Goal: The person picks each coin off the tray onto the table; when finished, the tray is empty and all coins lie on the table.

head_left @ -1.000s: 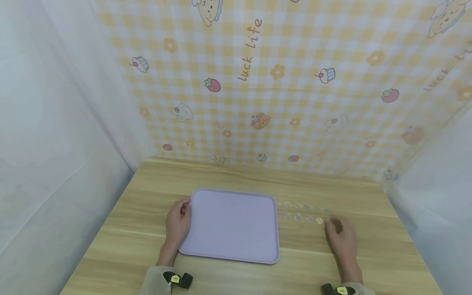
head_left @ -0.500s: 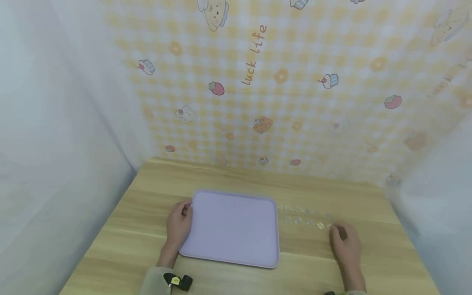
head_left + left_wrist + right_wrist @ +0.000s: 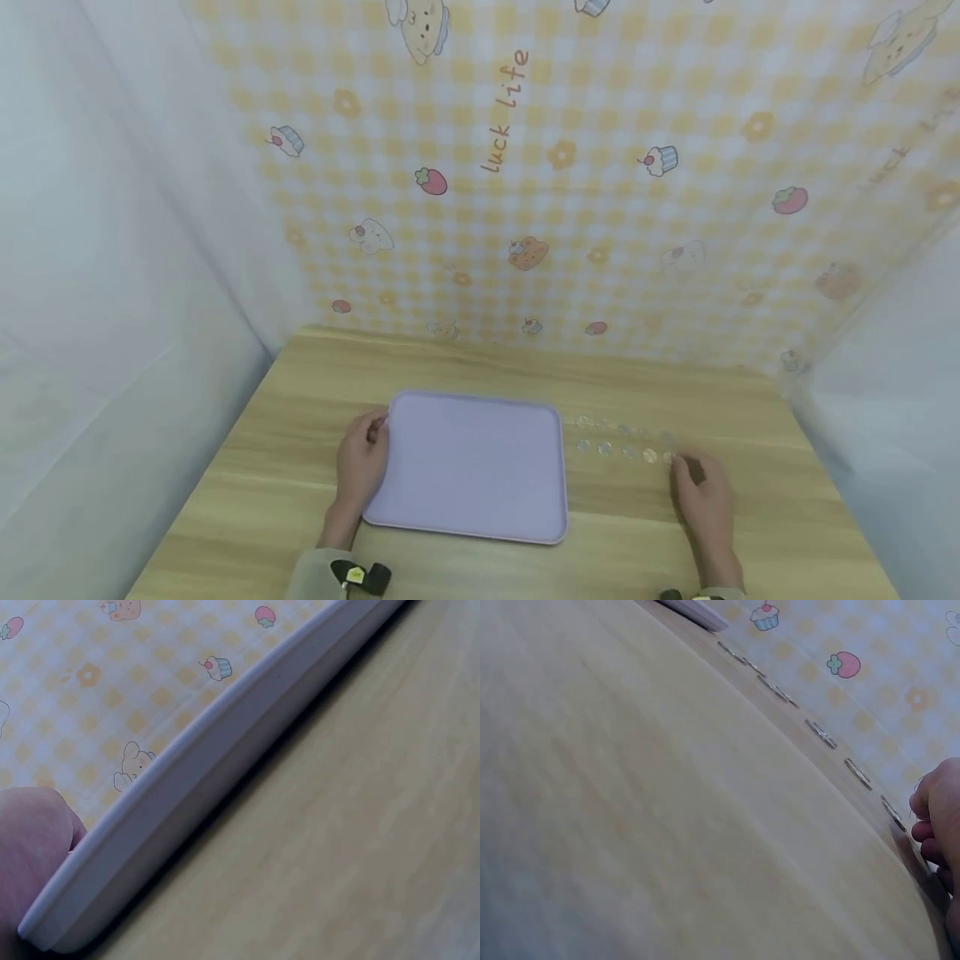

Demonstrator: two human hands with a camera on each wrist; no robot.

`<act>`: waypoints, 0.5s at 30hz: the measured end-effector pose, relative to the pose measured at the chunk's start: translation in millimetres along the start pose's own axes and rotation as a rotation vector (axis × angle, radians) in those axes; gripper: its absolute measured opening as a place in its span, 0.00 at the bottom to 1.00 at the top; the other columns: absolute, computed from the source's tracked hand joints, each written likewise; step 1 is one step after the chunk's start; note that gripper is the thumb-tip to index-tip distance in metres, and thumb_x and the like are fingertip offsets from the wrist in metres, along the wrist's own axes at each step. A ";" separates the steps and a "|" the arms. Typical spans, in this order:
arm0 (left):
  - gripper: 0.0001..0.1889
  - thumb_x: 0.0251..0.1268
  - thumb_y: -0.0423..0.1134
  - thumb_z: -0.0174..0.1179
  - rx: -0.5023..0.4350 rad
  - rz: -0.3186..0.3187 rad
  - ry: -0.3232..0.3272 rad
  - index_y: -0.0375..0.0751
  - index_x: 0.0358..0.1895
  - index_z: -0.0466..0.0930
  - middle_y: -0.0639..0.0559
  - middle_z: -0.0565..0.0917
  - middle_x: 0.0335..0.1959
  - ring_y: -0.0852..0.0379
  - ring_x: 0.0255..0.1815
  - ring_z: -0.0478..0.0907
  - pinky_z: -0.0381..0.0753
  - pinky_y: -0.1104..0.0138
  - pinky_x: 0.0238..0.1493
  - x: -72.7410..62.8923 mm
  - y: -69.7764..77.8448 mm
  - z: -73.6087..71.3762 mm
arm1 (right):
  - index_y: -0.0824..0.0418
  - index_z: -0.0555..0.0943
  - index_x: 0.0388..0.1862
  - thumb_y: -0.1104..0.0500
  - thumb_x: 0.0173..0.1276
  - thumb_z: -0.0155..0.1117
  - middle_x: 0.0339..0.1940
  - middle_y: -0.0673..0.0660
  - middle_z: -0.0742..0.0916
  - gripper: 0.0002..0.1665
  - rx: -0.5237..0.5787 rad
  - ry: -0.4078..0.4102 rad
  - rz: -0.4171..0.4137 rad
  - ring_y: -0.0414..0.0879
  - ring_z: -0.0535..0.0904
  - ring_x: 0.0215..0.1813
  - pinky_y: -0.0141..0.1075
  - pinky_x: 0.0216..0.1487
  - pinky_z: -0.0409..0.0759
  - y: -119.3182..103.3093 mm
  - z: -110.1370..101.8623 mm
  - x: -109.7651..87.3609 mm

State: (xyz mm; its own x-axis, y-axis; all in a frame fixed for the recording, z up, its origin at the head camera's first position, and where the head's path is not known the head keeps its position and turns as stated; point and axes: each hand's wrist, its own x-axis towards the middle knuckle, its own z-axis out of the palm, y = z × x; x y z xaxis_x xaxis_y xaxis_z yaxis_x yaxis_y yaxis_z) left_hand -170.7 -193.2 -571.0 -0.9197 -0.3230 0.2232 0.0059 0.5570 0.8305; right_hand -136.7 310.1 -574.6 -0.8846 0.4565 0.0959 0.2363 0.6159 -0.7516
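A flat lilac tray (image 3: pixel 472 467) lies on the wooden table. At its left edge my left hand (image 3: pixel 362 458) grips the rim, fingers curled; in the left wrist view the thumb (image 3: pixel 34 832) shows behind the tray wall (image 3: pixel 187 772). To the right of the tray, several small shiny coins (image 3: pixel 604 447) lie in two rows. Most look silvery, but one coin (image 3: pixel 649 456) in the near row looks golden. Beside that row's right end is my right hand (image 3: pixel 703 493), fingers curled, thumb and forefinger together next to the last coin (image 3: pixel 669 457). Whether it pinches a coin is hidden.
The wooden table (image 3: pixel 480 575) ends at a yellow checked cloth (image 3: pixel 562 208) behind. White cloth sheets hang at the left (image 3: pixel 112 292) and right (image 3: pixel 885 417). In the right wrist view the row of coins (image 3: pixel 821 735) is seen edge-on.
My right hand has drawn back slightly to the right, uncovering the last coin of the near row. The left hand and the tray stay in place; the head view has shifted a little.
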 end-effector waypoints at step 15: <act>0.20 0.74 0.45 0.56 0.067 0.035 -0.115 0.36 0.61 0.77 0.41 0.79 0.53 0.45 0.53 0.77 0.78 0.51 0.54 11.5 10.1 -11.6 | 0.68 0.79 0.56 0.54 0.74 0.59 0.61 0.66 0.78 0.20 0.091 0.022 -0.173 0.61 0.68 0.67 0.62 0.67 0.63 -13.8 -2.2 -2.0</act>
State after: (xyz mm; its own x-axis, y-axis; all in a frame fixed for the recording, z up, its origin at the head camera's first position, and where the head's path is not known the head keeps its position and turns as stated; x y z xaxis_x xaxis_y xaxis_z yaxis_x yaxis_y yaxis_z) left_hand -176.6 -200.3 -554.1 -0.9584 -0.2146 0.1881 0.0161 0.6176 0.7863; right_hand -137.3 302.1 -563.0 -0.8995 0.3636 0.2422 0.0433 0.6258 -0.7788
